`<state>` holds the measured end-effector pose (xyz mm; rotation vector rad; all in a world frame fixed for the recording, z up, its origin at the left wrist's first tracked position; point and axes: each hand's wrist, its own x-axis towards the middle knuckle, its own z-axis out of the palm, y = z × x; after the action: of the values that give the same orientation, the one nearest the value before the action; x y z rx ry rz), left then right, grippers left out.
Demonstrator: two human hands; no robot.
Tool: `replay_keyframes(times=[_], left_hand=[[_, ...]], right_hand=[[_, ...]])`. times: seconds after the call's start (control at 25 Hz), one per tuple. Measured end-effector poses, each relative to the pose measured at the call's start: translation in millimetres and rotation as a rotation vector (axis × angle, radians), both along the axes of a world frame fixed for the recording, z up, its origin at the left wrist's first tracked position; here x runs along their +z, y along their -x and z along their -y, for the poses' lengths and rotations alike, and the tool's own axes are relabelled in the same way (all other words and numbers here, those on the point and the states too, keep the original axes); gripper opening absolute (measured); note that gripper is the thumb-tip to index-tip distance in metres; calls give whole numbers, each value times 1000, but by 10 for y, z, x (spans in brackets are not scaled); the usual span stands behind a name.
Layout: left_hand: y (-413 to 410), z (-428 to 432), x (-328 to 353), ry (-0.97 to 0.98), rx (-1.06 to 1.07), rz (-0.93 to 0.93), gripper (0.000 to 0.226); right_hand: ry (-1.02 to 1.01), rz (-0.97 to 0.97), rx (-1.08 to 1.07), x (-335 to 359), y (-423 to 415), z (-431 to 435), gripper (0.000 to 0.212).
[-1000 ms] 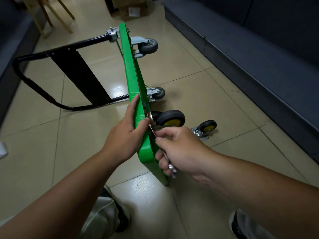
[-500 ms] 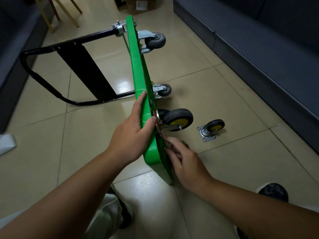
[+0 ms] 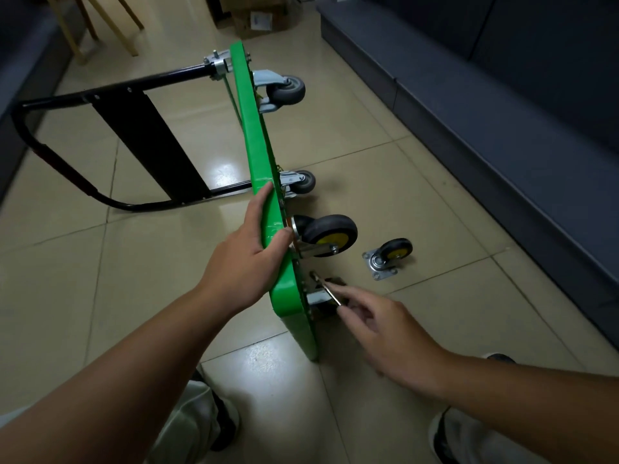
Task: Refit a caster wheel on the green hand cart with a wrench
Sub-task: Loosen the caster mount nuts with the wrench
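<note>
Now we brace green hand cart (image 3: 258, 152) w/ left hand (image 3: 241, 262) gripping its edge; right hand (image 3: 392, 333) fingers spread at wrench (image 3: 326, 289) end, grip unclear. Seat it square b4 turning.

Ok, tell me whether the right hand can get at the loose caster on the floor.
Probably yes. The caster lies on open floor beyond the right hand, nothing between them; the fingertips are at the wrench, which it would have to leave first.

Right hand (image 3: 385, 333) gives up its fist grip on wrench (image 3: 326, 291); fingers now loose, tips touching its free end beside green hand cart (image 3: 254, 145).
</note>
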<state>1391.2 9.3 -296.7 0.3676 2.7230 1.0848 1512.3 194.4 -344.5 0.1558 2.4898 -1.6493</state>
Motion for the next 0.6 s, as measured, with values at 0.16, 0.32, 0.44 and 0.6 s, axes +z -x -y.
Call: replay_keyframes(times=[0.16, 0.32, 0.44, 0.6], left_hand=[[-4, 5, -20, -18, 21, -7, 65], [-4, -16, -13, -1, 32, -15, 64], [-10, -29, -7, 45, 21, -18, 64], [-29, -60, 11, 110, 5, -31, 63]], right_hand=[[507, 287, -249, 408, 156, 146, 25], [724, 384, -315, 653, 347, 368, 21], [727, 423, -332, 683, 417, 432, 21], [681, 457, -274, 780, 486, 386, 21]])
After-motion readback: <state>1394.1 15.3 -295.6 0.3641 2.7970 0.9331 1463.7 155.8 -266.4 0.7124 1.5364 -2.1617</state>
